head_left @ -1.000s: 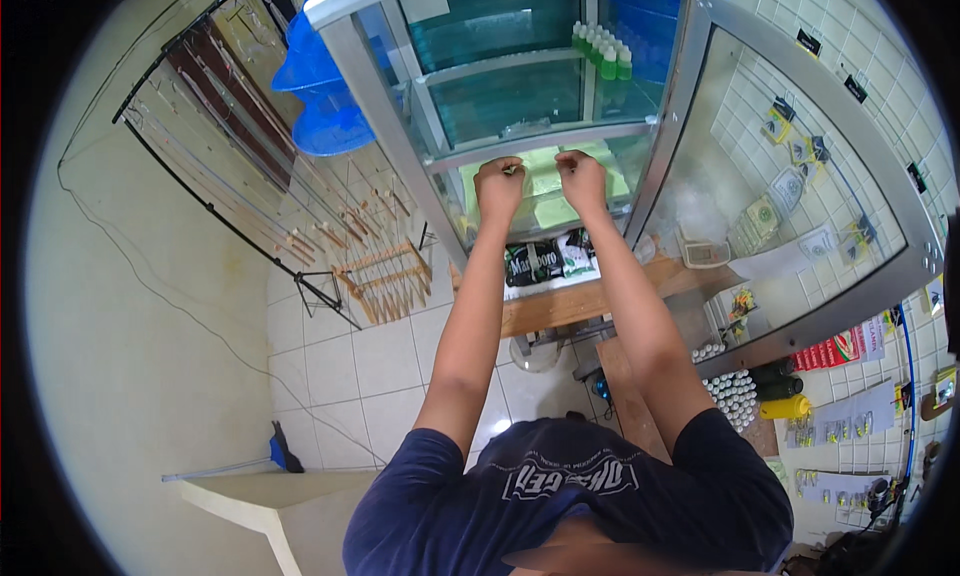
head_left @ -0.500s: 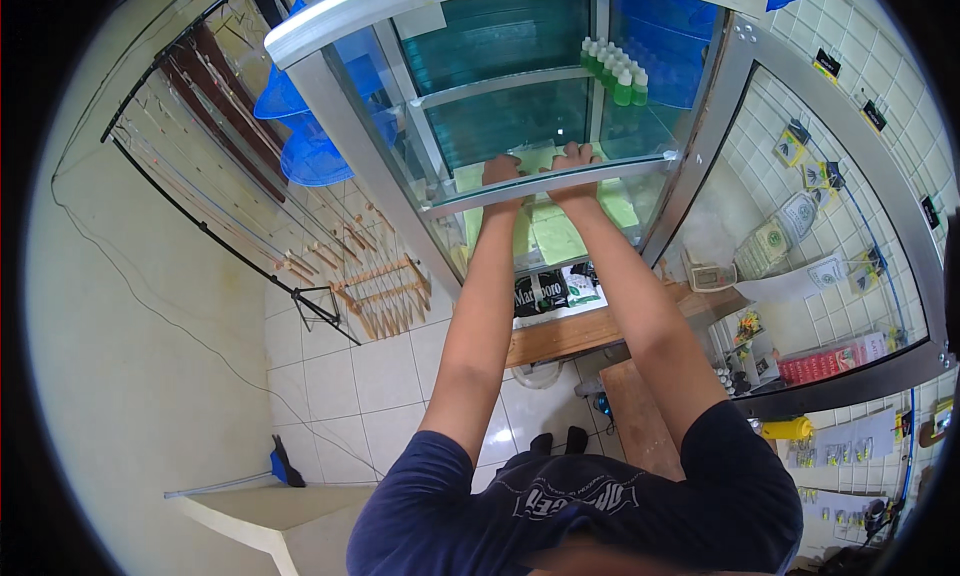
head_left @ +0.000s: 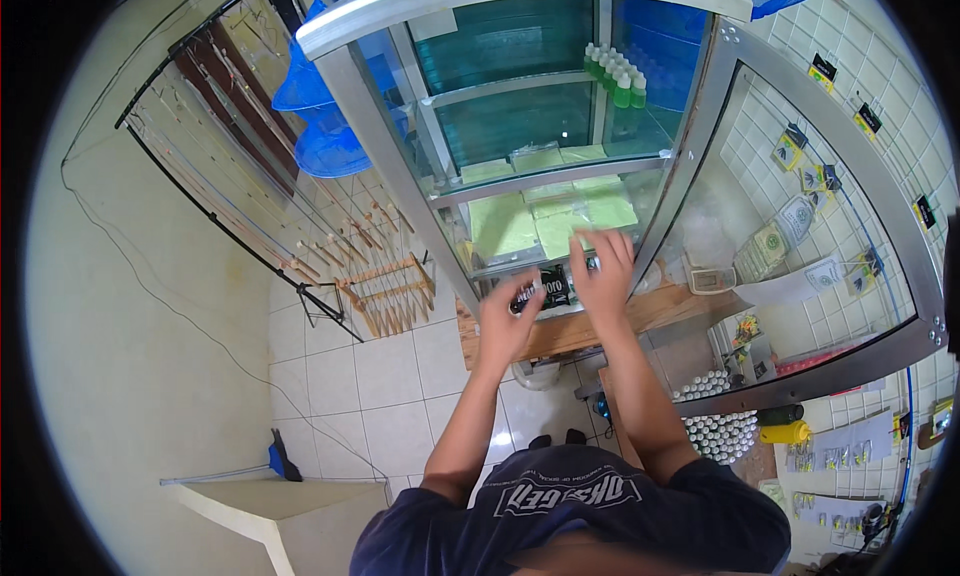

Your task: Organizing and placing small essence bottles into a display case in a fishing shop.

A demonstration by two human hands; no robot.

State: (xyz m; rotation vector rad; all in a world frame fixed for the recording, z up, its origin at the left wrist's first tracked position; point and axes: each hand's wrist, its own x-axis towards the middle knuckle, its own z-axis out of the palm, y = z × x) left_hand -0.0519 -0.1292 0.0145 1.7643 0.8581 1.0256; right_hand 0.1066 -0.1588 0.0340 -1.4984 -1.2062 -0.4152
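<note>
Right at the centre of the frame, both hands hang at the front of the glass case, and between them sits the black packet, its long axis running sideways, tipped slightly up to the right. Left hand looks the nearer: thumb well apart from the other fingers, overlapping the packet's left end in view, though whether it touches, I can't tell. Right hand, up and to the right, has its fingers loosely spread, a bit blurred, nothing seen in them. Just above, past those fingertips, pale green sheets lie inside the case. Below the packet runs the wooden tabletop; upper right, small green bottles stand clustered.
</note>
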